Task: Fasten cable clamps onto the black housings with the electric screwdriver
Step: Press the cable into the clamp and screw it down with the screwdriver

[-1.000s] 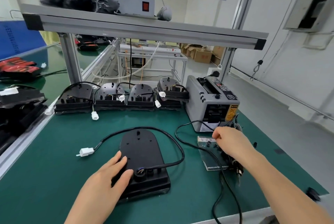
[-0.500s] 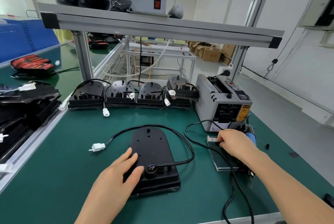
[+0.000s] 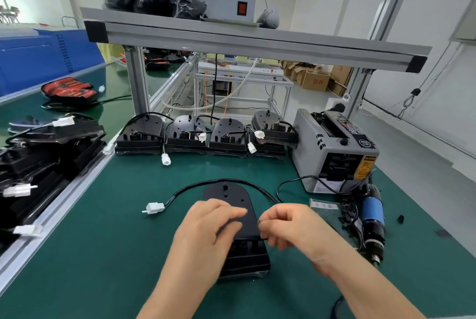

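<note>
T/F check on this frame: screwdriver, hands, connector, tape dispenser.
1. The electric screwdriver is in the right hand. False: it lies on the mat, held by neither hand.
2. The left hand rests on the black housing. True.
3. The white connector lies right of that housing. False: it lies left of it.
4. The tape dispenser stands on the mat. True.

The left hand (image 3: 203,231) and right hand (image 3: 296,228) are both bare.
</note>
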